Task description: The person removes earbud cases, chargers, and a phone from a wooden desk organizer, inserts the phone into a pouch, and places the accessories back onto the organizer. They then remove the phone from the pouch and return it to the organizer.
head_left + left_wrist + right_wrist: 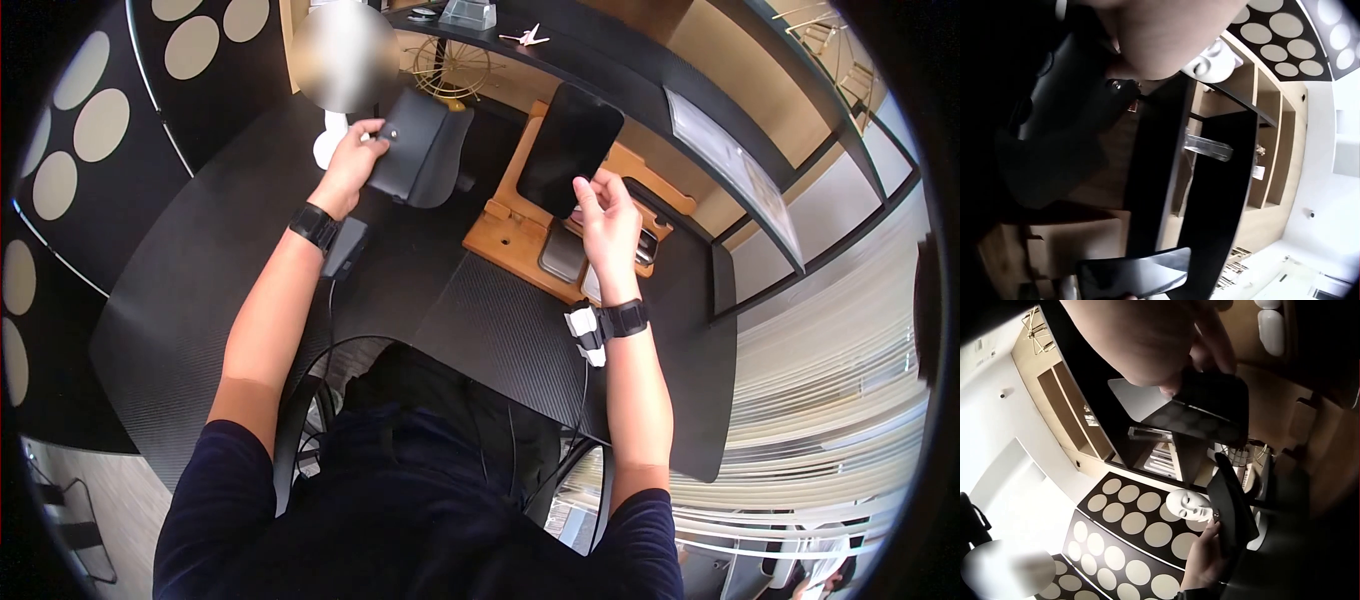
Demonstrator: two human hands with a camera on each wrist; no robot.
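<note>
My left hand [350, 168] grips the left edge of a dark flapped case with a metal snap [412, 145], thumb by the snap. The case's flap hangs out to the right, above the desk. In the right wrist view, the same case [1232, 509] stands out from the fingers. My right hand [610, 228] pinches the lower right edge of a black smartphone [570, 145] between thumb and fingers. The phone is tilted over a wooden desk organizer [488, 238], which it partly hides. Its glossy screen [1141, 275] shows in the left wrist view.
A grey flat case [563, 252] and other small items lie in the organizer. Behind it runs a black raised shelf [640, 85] with a small pink plane figure [527, 37]. A gold wire wheel ornament [450, 68] and a white face sculpture [1188, 505] stand at the back.
</note>
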